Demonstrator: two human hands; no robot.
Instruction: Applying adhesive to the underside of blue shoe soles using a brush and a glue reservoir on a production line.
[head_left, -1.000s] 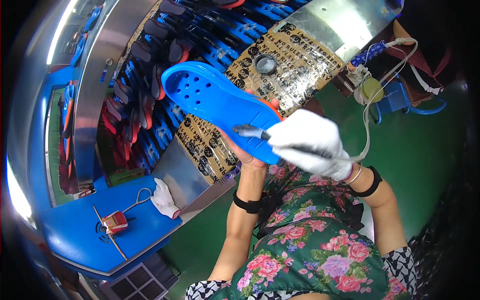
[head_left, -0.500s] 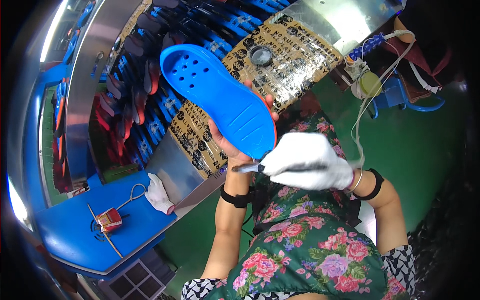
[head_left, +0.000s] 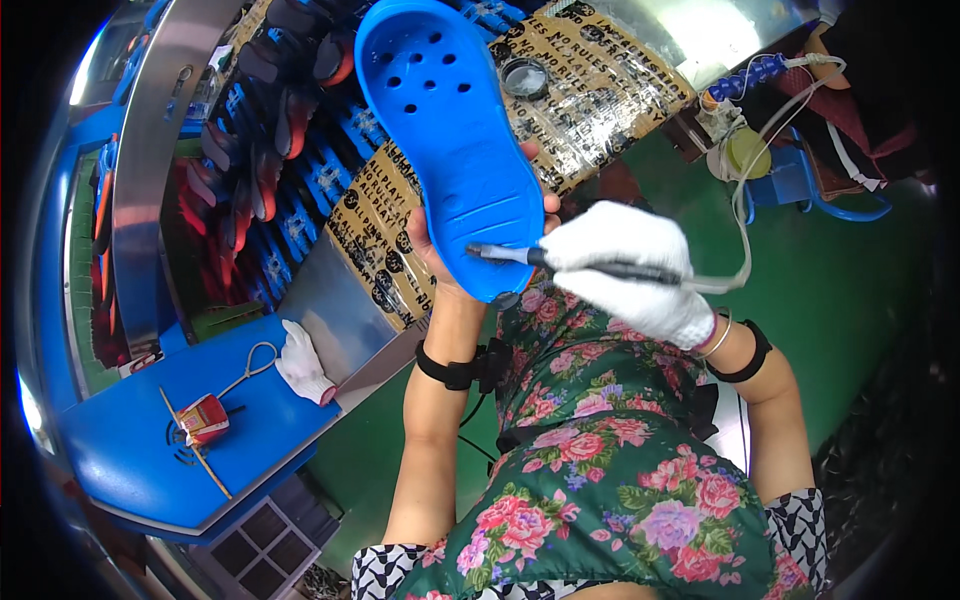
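Note:
My bare left hand (head_left: 428, 248) holds a blue shoe sole (head_left: 463, 150) from below, thumb at one edge and fingertips at the other. A cluster of small holes shows at the sole's far, broad end, and shallow ridges cross its near part. In a white knitted glove, my right hand (head_left: 630, 265) is closed around a slim brush (head_left: 515, 255) with a black handle and a pale, see-through front section. Its dark tip lies over the sole's near part and seems to touch it. A thin pale tube (head_left: 742, 235) runs from the handle's rear end.
A small round pot (head_left: 525, 78) stands on the tape-covered board (head_left: 595, 110) ahead. Dark shoe parts (head_left: 290, 120) hang in racks at the left. A blue table (head_left: 120, 440) carries a white glove (head_left: 302, 365) and a red box (head_left: 205, 420). A blue stool (head_left: 790, 185) stands right.
The sole has moved away from me and slightly right. My right hand has brought the brush from beside the sole's near end onto its surface.

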